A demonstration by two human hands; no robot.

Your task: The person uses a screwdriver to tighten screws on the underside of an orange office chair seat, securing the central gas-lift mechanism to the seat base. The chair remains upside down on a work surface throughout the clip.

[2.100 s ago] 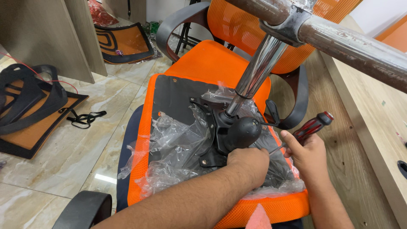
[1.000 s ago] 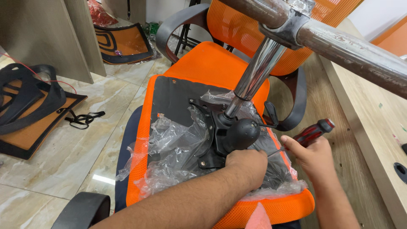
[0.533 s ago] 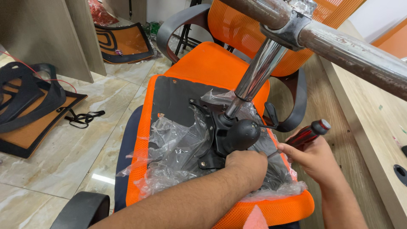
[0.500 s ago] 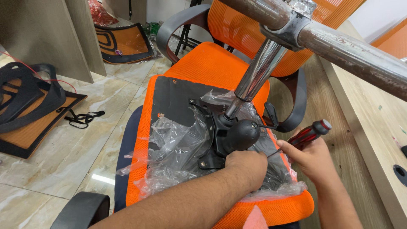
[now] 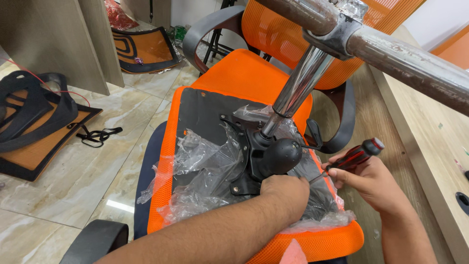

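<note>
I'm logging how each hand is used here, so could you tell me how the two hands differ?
The right hand grips a red-and-black screwdriver; the left hand holds no tool. The left hand rests on the black mechanism under the seat; the right hand sits off to its side. Both are bare.

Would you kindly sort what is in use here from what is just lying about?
In use: screwdriver in right hand; left hand on black chair mechanism; upturned orange seat.
Lying about: mesh backrest panels; black strap; armrest.
</note>
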